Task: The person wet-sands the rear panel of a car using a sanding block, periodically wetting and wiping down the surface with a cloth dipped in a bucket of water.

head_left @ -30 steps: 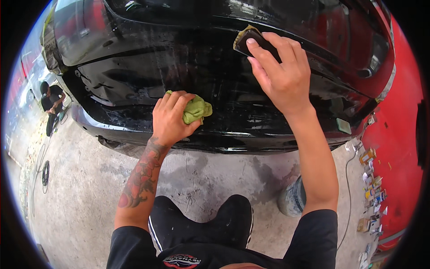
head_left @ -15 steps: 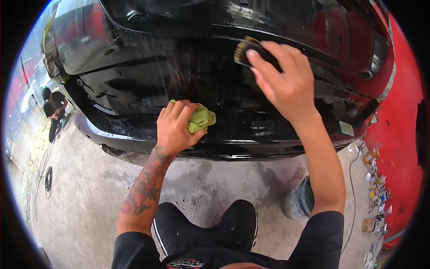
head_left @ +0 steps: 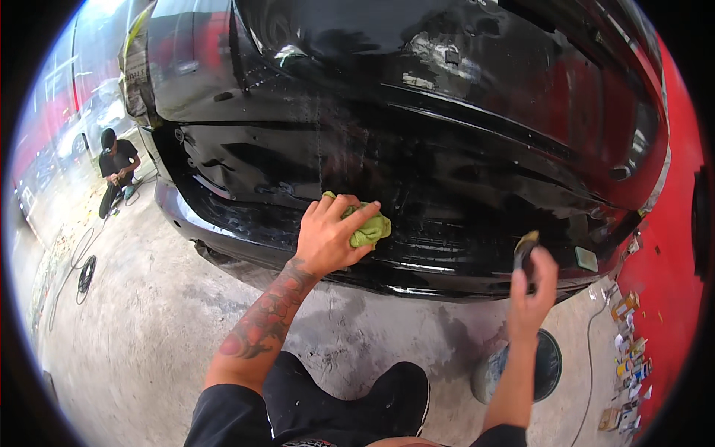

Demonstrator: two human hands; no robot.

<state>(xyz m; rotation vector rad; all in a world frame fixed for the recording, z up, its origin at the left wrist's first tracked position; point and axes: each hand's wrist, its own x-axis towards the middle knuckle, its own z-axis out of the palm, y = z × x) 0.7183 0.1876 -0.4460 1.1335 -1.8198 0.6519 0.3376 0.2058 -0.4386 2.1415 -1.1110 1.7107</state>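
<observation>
The wet, glossy black rear of a car (head_left: 439,179) fills the upper part of the head view. My left hand (head_left: 325,235) is closed around a crumpled lime-green cloth (head_left: 375,228), pressed against the panel just above the bumper. Lower right, my right hand (head_left: 536,287) grips a dark block with a tan edge, which looks like a sanding block (head_left: 524,252). This hand is somewhat blurred and sits off the panel, above the bucket. A small pale-green rectangular piece (head_left: 586,258) lies on the bumper's right end.
A bucket (head_left: 550,369) stands on the concrete floor (head_left: 417,328) beneath my right forearm. Small boxes and cans (head_left: 629,365) line the red wall (head_left: 674,246). At far left another person (head_left: 117,167) crouches near a coiled cable (head_left: 87,274). Masking paper (head_left: 136,78) edges the car.
My right hand has come down from the upper panel to the lower right, still holding the block. My left hand stays on the cloth at the panel. The whole view has shifted.
</observation>
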